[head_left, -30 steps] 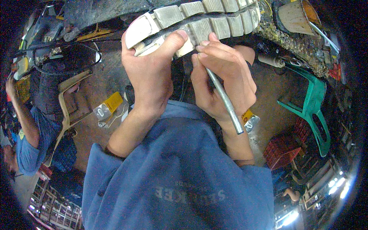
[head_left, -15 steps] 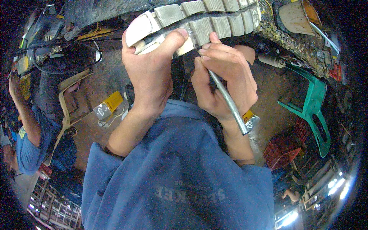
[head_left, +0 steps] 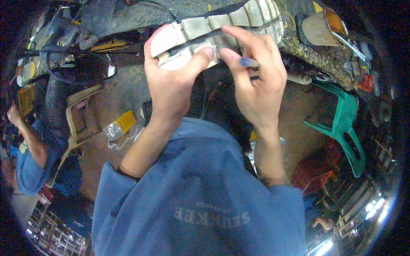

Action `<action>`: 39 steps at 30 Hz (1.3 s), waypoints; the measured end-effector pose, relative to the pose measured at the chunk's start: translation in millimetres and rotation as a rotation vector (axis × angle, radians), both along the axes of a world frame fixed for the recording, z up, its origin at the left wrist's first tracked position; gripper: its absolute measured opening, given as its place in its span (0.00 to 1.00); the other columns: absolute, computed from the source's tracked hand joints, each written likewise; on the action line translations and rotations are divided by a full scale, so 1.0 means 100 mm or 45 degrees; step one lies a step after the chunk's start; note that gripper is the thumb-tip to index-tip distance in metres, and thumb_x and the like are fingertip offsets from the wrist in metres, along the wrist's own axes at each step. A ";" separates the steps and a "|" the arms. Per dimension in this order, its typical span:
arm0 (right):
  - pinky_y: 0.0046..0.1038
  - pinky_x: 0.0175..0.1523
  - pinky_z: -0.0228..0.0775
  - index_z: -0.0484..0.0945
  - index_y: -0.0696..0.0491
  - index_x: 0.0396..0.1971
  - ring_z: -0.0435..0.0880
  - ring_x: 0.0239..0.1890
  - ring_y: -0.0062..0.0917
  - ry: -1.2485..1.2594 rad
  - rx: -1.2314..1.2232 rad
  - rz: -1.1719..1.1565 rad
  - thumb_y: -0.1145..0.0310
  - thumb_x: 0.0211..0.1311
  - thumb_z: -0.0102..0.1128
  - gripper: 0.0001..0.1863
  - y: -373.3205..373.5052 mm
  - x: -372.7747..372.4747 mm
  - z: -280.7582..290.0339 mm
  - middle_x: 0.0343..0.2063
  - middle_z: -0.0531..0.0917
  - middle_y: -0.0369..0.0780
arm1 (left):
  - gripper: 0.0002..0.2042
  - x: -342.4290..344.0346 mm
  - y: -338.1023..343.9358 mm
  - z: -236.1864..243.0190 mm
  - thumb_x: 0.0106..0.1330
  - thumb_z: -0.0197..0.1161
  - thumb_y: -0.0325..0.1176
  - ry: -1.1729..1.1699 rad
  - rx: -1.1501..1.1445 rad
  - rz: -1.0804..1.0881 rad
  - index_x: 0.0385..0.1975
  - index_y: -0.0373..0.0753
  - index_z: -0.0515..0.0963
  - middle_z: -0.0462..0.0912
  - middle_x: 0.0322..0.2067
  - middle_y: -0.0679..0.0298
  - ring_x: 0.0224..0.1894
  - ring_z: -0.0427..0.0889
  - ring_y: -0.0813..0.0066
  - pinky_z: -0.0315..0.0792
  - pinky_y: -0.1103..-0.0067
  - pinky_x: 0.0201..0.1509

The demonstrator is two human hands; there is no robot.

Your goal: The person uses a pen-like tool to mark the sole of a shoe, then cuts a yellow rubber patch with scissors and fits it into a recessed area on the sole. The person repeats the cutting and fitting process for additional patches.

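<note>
My left hand is wrapped round the toe or heel end of a white, segmented shoe sole, tread facing me, with the thumb pressed on a lower block. My right hand is curled loosely round a metal rod, which lies mostly hidden in it, a blurred bluish end showing between thumb and forefinger. The right forefinger reaches onto the tread's middle, near the dark groove; whether it presses there I cannot tell.
A grimy workbench runs behind the sole, bearing cables and a dirty bucket. A beige chair and co-worker are at left. A green chair and red crate are at right; yellow packets lie below.
The sole and my left hand have shifted slightly right. My right hand has turned and risen, its forefinger moving up onto the tread; the rod's long shaft has swung out of sight.
</note>
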State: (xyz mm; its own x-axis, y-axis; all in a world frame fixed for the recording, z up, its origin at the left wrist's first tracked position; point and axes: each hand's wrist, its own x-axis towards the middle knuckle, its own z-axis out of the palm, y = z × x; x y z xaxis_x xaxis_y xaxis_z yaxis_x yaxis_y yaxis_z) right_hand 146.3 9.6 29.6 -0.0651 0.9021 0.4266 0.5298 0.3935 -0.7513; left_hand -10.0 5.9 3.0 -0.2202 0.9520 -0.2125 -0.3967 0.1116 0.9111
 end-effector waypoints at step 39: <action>0.22 0.42 0.70 0.86 0.58 0.37 0.79 0.35 0.20 0.103 -0.174 -0.002 0.73 0.64 0.67 0.05 0.09 -0.05 0.07 0.31 0.83 0.37 | 0.41 -0.08 0.01 -0.01 0.51 0.81 0.21 0.124 0.130 -0.061 0.64 0.33 0.61 0.78 0.52 0.54 0.53 0.82 0.67 0.81 0.72 0.58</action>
State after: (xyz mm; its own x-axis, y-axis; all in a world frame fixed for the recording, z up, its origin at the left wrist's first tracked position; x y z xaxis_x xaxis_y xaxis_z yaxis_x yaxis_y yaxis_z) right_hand 141.1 18.8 36.9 -0.0341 0.9522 0.3037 0.4657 0.2840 -0.8381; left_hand -18.2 6.7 1.6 -0.1891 0.9775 -0.0935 -0.3025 0.0327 0.9526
